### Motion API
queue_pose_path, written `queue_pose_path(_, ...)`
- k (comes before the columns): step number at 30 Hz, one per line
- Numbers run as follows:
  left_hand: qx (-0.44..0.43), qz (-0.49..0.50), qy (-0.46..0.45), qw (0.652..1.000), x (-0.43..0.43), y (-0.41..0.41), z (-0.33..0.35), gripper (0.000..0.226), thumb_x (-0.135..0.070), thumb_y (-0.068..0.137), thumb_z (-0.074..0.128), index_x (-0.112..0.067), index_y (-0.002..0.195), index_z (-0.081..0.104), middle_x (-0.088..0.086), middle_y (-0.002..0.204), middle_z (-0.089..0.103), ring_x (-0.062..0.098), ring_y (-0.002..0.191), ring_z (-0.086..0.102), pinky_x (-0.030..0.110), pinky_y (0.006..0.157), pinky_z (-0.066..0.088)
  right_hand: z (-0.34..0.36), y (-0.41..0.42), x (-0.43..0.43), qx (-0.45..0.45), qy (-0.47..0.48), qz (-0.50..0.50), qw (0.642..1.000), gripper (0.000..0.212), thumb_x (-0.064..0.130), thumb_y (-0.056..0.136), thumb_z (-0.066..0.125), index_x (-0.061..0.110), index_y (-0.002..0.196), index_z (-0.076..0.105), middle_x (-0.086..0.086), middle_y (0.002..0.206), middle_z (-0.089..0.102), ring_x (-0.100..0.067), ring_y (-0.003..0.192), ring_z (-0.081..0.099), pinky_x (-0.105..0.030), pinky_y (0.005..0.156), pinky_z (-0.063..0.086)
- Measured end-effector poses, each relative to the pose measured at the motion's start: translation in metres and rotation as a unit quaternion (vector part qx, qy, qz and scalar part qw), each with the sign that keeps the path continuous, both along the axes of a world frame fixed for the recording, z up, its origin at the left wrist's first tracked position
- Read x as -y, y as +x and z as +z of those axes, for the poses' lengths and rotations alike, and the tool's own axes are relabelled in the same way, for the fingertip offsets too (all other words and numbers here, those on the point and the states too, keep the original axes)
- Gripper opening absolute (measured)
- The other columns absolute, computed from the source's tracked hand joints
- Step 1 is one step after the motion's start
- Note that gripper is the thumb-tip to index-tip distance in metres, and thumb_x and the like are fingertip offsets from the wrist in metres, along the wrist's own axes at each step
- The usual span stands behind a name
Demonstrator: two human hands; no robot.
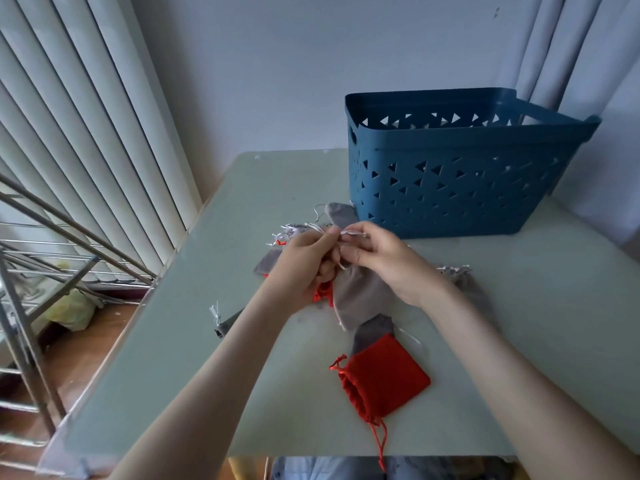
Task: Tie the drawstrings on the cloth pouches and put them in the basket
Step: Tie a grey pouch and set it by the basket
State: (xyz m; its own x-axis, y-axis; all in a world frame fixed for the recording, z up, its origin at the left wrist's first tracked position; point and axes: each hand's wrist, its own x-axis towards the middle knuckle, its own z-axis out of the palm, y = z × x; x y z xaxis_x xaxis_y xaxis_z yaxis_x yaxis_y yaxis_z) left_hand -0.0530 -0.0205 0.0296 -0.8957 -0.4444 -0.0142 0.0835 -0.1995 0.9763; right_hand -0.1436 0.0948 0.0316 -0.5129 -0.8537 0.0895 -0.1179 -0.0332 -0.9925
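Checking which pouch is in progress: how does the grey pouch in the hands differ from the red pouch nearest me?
The grey pouch is held, its strings pinched by the left hand and right hand; the red pouch lies flat on the table, untouched. Grey has pale strings; red has red ones, trailing loose over the edge. Both are drawstring pouches outside the basket.

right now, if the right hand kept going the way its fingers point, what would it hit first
Most likely the left hand. The right hand points left, pinching the white drawstring of the grey pouch, and the two hands look nearly touching, though depth is unclear.
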Motion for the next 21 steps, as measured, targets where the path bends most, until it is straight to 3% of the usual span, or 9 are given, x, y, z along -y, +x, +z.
queue_pose_path(5,-0.014,-0.014,-0.049,0.999,0.017,-0.003,-0.013,0.030,-0.013,0.096,0.050,-0.009,0.071,0.066,0.016,0.075,0.041,0.009,0.048,0.025,0.021,0.046,0.015,-0.004,-0.008,0.002,0.134,-0.038,0.004,0.990,0.027,0.016,0.072,0.068,0.013,0.096,0.058,0.001,0.082,0.071,-0.007,0.079,0.065,-0.021,0.079,0.045)
queue_pose_path(7,-0.009,-0.008,-0.120,0.993,0.019,-0.004,-0.014,0.019,-0.008,0.094,0.054,-0.008,0.079,0.065,0.022,0.083,0.055,0.011,0.054,0.043,0.016,0.050,0.027,-0.008,-0.010,0.004,0.133,-0.031,-0.006,0.991,0.016,0.006,0.083,0.060,0.012,0.098,0.058,0.001,0.078,0.068,-0.005,0.070,0.063,-0.017,0.068,0.045)
queue_pose_path(9,0.008,0.027,-0.238,0.971,0.019,-0.006,-0.016,0.008,-0.008,0.091,0.059,-0.010,0.085,0.064,0.015,0.087,0.068,0.012,0.069,0.061,0.017,0.062,0.043,-0.012,-0.009,0.004,0.101,-0.021,-0.024,0.994,0.015,0.001,0.092,0.052,0.013,0.098,0.058,-0.001,0.076,0.066,-0.006,0.067,0.060,-0.014,0.062,0.044)
queue_pose_path(11,0.045,0.083,-0.407,0.909,0.019,-0.008,-0.020,0.002,-0.012,0.089,0.062,-0.014,0.089,0.061,0.005,0.085,0.070,0.014,0.075,0.063,0.023,0.070,0.046,-0.016,-0.010,0.004,0.051,-0.010,-0.034,0.998,0.014,0.004,0.094,0.052,0.013,0.100,0.060,-0.001,0.072,0.064,-0.006,0.069,0.058,-0.012,0.064,0.043)
queue_pose_path(13,0.054,0.133,-0.559,0.816,0.016,-0.010,-0.024,0.005,-0.014,0.089,0.059,-0.010,0.091,0.059,0.006,0.083,0.065,0.018,0.076,0.057,0.024,0.069,0.039,-0.018,-0.011,0.005,0.029,0.000,-0.050,0.998,0.012,0.007,0.095,0.052,0.013,0.102,0.061,0.002,0.068,0.063,-0.006,0.068,0.057,-0.015,0.067,0.042)
queue_pose_path(15,0.015,0.157,-0.647,0.746,0.015,-0.012,-0.028,0.010,-0.013,0.086,0.053,-0.005,0.084,0.058,0.008,0.070,0.059,0.026,0.072,0.054,0.028,0.063,0.034,-0.021,-0.011,0.007,0.031,0.009,-0.058,0.998,0.013,0.008,0.096,0.052,0.014,0.102,0.062,-0.010,0.075,0.061,-0.016,0.074,0.055,-0.025,0.074,0.040)
queue_pose_path(17,-0.022,0.166,-0.685,0.709,0.016,-0.014,-0.031,0.010,-0.012,0.083,0.053,-0.005,0.076,0.056,0.005,0.058,0.054,0.027,0.063,0.053,0.026,0.057,0.031,-0.023,-0.013,0.008,0.024,0.017,-0.056,0.998,0.014,0.008,0.095,0.053,0.017,0.100,0.063,-0.016,0.079,0.055,-0.022,0.076,0.050,-0.032,0.075,0.038)
queue_pose_path(18,-0.025,0.166,-0.678,0.716,0.018,-0.013,-0.031,0.009,-0.011,0.082,0.057,-0.005,0.075,0.057,0.003,0.058,0.053,0.025,0.061,0.052,0.023,0.056,0.032,-0.023,-0.013,0.008,0.014,0.022,-0.050,0.998,0.014,0.007,0.094,0.055,0.017,0.101,0.063,-0.015,0.074,0.053,-0.020,0.071,0.049,-0.028,0.072,0.038)
queue_pose_path(21,-0.010,0.153,-0.586,0.795,0.024,-0.009,-0.028,0.008,-0.014,0.079,0.068,-0.006,0.077,0.065,0.004,0.069,0.062,0.018,0.063,0.054,0.008,0.063,0.034,-0.022,-0.016,0.005,-0.016,0.052,-0.026,0.998,0.021,0.005,0.089,0.061,0.016,0.106,0.062,-0.002,0.070,0.056,-0.009,0.065,0.052,-0.016,0.064,0.042)
